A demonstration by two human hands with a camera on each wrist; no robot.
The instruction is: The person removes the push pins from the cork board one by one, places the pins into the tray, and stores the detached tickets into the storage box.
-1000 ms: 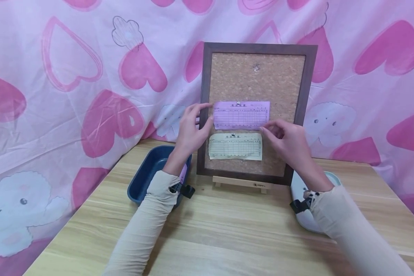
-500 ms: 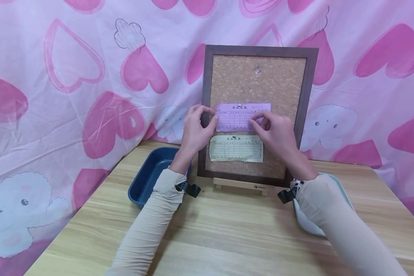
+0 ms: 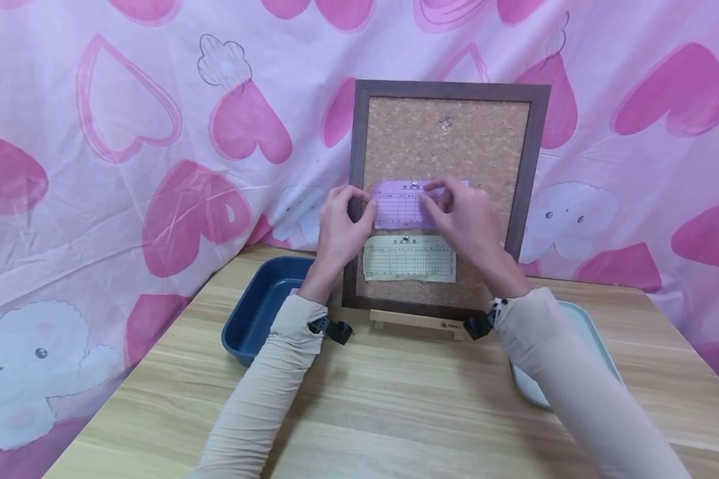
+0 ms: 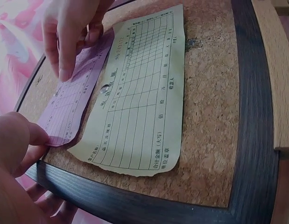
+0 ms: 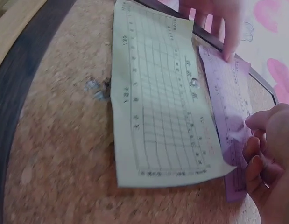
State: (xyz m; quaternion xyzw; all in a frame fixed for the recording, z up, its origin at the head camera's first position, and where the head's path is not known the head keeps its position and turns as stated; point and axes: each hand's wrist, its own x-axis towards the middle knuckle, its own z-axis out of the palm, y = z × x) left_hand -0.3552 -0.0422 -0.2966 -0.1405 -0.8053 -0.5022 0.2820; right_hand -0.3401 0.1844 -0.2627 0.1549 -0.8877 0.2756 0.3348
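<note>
A framed cork board stands upright on a small wooden easel. A purple receipt hangs on it from a pushpin, above a pale green receipt with its own pin. My left hand pinches the purple receipt's left edge with thumb and forefinger, its other fingers behind the frame in the left wrist view. My right hand covers that receipt's right part, fingers bent. Its thumb and forefinger stand slightly apart, just right of the pin, with nothing visible between them.
A dark blue bin stands at the left, partly behind my left forearm. At the right a pale tray lies partly under my right sleeve. Clear pins sit high on the board. A pink heart-print cloth hangs behind.
My right hand has moved left and up across the purple receipt, from its lower right corner to near the pin. My left forefinger has bent in toward the thumb at the receipt's edge.
</note>
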